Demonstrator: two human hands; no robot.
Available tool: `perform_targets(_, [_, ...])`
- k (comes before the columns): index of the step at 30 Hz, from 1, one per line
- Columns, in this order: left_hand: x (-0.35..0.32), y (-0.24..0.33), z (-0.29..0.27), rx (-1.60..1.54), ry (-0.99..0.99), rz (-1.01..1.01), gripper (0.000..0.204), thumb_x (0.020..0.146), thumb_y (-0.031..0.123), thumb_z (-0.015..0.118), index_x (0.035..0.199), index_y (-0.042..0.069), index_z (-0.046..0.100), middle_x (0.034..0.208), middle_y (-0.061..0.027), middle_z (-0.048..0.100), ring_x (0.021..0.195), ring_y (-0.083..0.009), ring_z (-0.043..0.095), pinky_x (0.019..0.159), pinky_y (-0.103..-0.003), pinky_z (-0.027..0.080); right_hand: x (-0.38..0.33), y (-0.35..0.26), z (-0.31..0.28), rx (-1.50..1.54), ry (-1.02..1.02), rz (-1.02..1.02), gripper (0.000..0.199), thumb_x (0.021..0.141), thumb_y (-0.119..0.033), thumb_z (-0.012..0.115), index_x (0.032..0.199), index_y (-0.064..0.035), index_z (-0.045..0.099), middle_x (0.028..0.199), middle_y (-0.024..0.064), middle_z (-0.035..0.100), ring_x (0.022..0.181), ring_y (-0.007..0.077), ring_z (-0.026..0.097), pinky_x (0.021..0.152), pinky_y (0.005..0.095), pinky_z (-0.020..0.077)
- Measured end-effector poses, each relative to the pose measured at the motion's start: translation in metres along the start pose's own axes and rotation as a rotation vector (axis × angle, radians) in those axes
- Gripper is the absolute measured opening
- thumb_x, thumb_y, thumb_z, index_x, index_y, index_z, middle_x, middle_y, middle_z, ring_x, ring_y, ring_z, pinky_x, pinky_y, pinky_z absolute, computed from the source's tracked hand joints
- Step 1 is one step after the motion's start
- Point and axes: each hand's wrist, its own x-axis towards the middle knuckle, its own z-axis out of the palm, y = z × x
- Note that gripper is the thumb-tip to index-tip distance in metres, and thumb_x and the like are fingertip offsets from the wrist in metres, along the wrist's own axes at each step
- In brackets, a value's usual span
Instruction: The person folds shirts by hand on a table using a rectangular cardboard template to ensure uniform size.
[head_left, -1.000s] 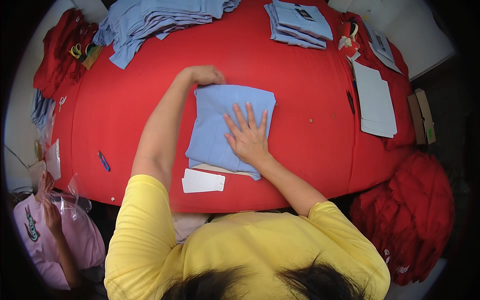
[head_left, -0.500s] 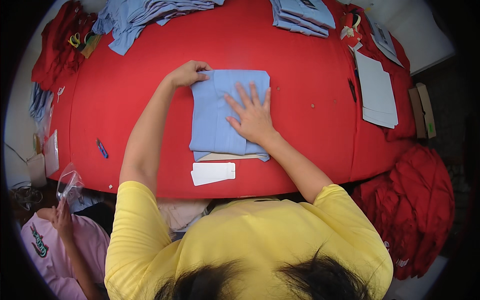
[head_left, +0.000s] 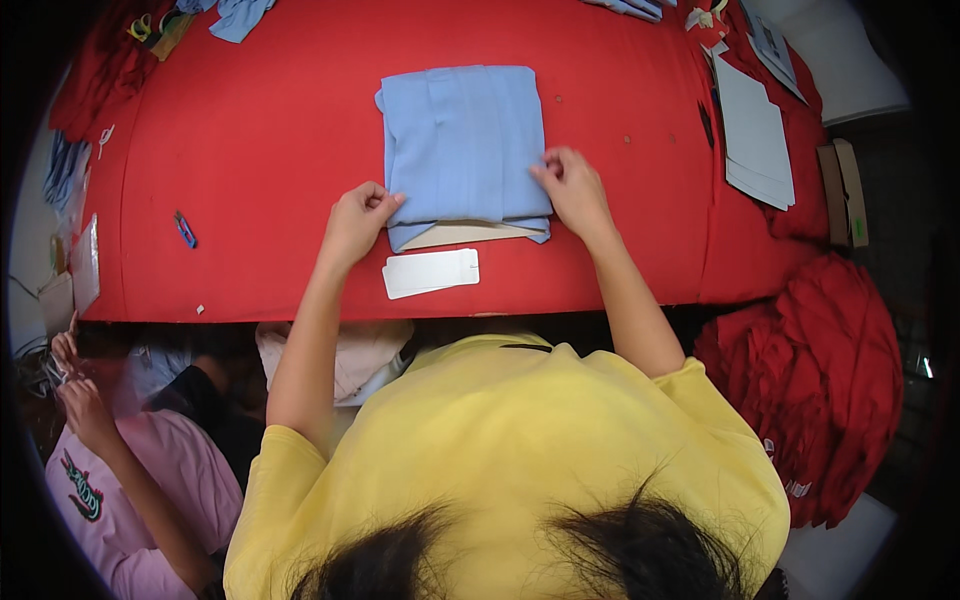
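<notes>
A light blue folded shirt (head_left: pixel 462 140) lies flat on the red-covered table in front of me. A beige board (head_left: pixel 470 234) shows under its near edge. My left hand (head_left: pixel 358 222) is closed, thumb and fingers pinching the shirt's left edge near the front corner. At the opposite edge, a little farther from me, my right hand (head_left: pixel 577 195) is closed in a similar pinch on the cloth. Just in front of the shirt lie white tags (head_left: pixel 430 274), partly overlapping.
Blue thread snips (head_left: pixel 186 230) lie at the left. To the right are a stack of grey-white boards (head_left: pixel 752 140) and a heap of red cloth (head_left: pixel 810 390). A co-worker in a pink shirt (head_left: pixel 150 490) sits at lower left. More blue garments (head_left: pixel 238 18) are at the far edge.
My right hand has come off the shirt's top to its right edge. My left hand has moved from the far left corner to the near left edge. The view has shifted.
</notes>
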Motion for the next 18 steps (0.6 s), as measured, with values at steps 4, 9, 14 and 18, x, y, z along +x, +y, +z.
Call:
perform_targets(4, [-0.011,-0.023,0.010,-0.006,0.071,0.077,0.030,0.081,0.021,0.073,0.091,-0.005,0.062,0.079,-0.0062,0.060,0.068,-0.0124,0.055,0.065,-0.027,0.047,-0.042,0.015,0.011,0.595,-0.087,0.252,0.026,0.086,-0.018,0.066,0.104,0.0002,0.059,0.081,0.0056,0.059,0.065,0.0118,0.056,0.055,0.0251,0.0477])
perform_targets(9, [-0.028,-0.008,0.019,0.020,0.037,0.080,0.027,0.083,0.018,0.070,0.096,-0.005,0.063,0.081,-0.0061,0.059,0.069,-0.0106,0.054,0.064,-0.026,0.045,-0.048,0.016,0.020,0.674,-0.044,0.215,0.019,0.088,-0.012,0.064,0.102,0.0006,0.061,0.072,-0.0001,0.055,0.060,0.0047,0.050,0.048,0.0183,0.0440])
perform_targets(14, [-0.048,-0.007,0.036,-0.227,0.103,0.173,0.022,0.090,0.018,0.063,0.100,-0.002,0.059,0.075,-0.0043,0.060,0.063,-0.0093,0.058,0.056,-0.025,0.045,-0.058,0.009,0.031,0.575,0.189,0.139,0.020,0.089,-0.012,0.063,0.104,0.0006,0.061,0.068,0.0003,0.052,0.053,0.0054,0.048,0.043,0.0204,0.0414])
perform_targets(18, [-0.056,-0.015,0.048,-0.141,0.185,0.146,0.021,0.094,0.018,0.057,0.101,-0.002,0.054,0.068,-0.0086,0.060,0.058,-0.0146,0.065,0.052,-0.029,0.047,-0.067,0.006,0.042,0.602,0.174,0.217,0.029,0.087,-0.020,0.064,0.106,0.0027,0.062,0.071,0.0078,0.058,0.053,0.0125,0.056,0.043,0.0294,0.0458])
